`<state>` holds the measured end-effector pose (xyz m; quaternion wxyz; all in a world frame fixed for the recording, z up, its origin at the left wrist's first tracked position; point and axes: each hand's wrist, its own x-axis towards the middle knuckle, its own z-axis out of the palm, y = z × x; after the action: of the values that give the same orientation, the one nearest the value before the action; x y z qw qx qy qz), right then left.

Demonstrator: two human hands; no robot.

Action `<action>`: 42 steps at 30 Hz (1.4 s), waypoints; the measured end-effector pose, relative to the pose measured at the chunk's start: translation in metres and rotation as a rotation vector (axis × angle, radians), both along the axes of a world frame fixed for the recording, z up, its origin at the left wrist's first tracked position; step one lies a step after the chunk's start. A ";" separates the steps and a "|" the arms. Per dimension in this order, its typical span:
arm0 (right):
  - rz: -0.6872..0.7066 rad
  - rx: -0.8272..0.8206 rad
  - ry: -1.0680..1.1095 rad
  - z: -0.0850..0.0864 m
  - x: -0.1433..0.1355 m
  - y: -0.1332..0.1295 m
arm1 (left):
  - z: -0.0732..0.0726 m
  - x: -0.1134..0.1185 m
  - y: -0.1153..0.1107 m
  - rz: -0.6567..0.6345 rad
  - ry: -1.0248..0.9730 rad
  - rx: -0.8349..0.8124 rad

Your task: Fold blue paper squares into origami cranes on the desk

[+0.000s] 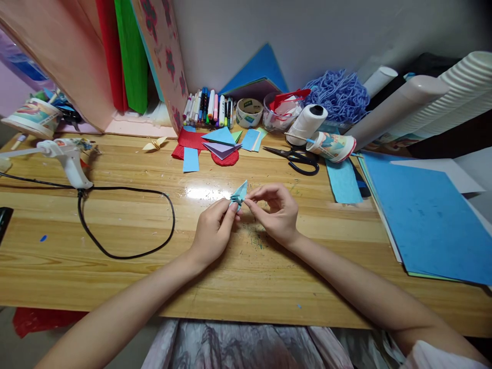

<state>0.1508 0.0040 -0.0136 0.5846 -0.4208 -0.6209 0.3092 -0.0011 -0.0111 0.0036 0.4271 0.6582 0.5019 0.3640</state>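
A small light-blue folded paper piece (240,192), with a pointed tip rising up and pleats near its base, is held over the middle of the wooden table. My left hand (213,228) pinches its lower part between thumb and fingers. From the other side, my right hand (275,211) pinches the right edge with thumb and index finger, its other fingers curled. The fingers cover the lower folds. Behind it lie folded blue and purple papers (221,143) and black-handled scissors (295,158). A small yellow folded paper piece (155,144) rests further left.
On the left stands a white glue gun (69,161), its black cord (173,215) looping across the table (126,282). Markers (209,107), a tape roll (249,111), blue yarn (337,95) and a tipped paper cup (332,146) line the back. Blue paper sheets (434,220) lie right.
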 end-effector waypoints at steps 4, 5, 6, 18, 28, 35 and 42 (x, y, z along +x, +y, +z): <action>-0.003 -0.017 0.081 -0.002 -0.003 -0.001 | -0.001 0.001 0.000 0.016 -0.054 -0.049; -0.017 0.013 0.053 -0.002 -0.004 -0.002 | -0.002 0.002 0.000 0.017 -0.072 -0.065; -0.033 0.056 0.013 -0.003 -0.003 -0.003 | -0.002 0.002 0.000 0.017 -0.095 -0.086; -0.094 0.027 -0.028 -0.007 0.003 0.002 | 0.001 -0.001 0.008 0.033 -0.223 -0.182; 0.417 -0.691 0.408 -0.007 0.003 0.018 | 0.004 -0.008 0.017 -0.140 -0.316 -0.295; 0.509 -0.847 0.735 -0.006 -0.004 0.010 | -0.002 -0.011 0.021 -0.251 -0.483 -0.410; 0.242 -0.581 0.298 0.000 0.004 0.013 | 0.010 -0.021 0.024 0.009 0.200 0.277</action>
<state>0.1551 0.0172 -0.0138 0.4837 -0.4432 -0.4599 0.5983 -0.0221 0.0125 0.0134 0.2788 0.7413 0.4899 0.3644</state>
